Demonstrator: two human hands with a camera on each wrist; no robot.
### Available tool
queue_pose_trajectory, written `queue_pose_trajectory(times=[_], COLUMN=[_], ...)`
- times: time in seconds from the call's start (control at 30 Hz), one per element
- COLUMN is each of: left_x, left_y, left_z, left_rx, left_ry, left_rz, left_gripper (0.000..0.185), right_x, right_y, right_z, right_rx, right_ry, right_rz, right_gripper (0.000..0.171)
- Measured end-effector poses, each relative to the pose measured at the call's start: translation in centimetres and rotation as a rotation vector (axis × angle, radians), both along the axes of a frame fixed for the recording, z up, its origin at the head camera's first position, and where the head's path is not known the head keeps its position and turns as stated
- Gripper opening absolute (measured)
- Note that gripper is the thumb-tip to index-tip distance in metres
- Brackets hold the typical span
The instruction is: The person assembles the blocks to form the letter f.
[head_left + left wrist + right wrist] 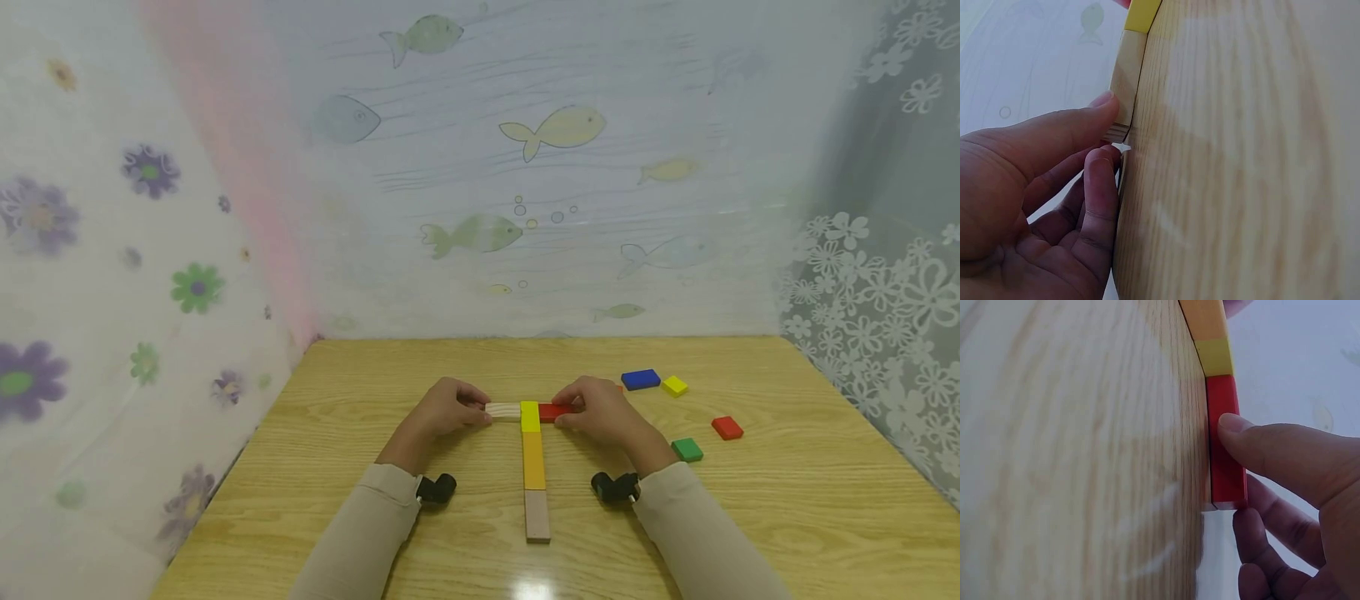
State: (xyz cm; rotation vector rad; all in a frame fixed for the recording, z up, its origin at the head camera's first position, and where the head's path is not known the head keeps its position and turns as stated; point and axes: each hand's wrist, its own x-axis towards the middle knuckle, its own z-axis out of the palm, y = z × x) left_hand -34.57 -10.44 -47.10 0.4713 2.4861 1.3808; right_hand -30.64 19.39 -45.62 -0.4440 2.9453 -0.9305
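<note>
In the head view, my left hand (444, 410) pinches the outer end of a pale wooden block (503, 410), thumb on its near side. My right hand (602, 410) grips a red block (553, 412) with the thumb on its near face, plain in the right wrist view; fingers curl behind it. Between these blocks lies a yellow block (530, 416). An orange-yellow block (533, 460) and a greyish-brown block (537, 515) run from it toward me in a line, so the row makes a T on the table.
Right of my right hand, on the wooden table (315, 517), lie a blue block (641, 380), a small yellow block (675, 386), a small red block (727, 428) and a green block (687, 450). An orange piece (620, 389) peeks out behind the hand. Patterned sheets hang around the table.
</note>
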Motion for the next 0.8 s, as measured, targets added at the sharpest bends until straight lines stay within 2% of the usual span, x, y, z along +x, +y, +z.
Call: queue_pose_trajectory(times=[0.8], left_x=[0.09], left_y=[0.01], left_z=[0.05], left_rx=[0.009], left_ry=[0.001], left_rz=[0.005], left_gripper=[0.029], right_x=[0.07], right_y=[-0.02], right_z=[0.09], right_rx=[-0.007], right_ry=[-0.011], right_rz=[0.0], right_gripper=[0.025])
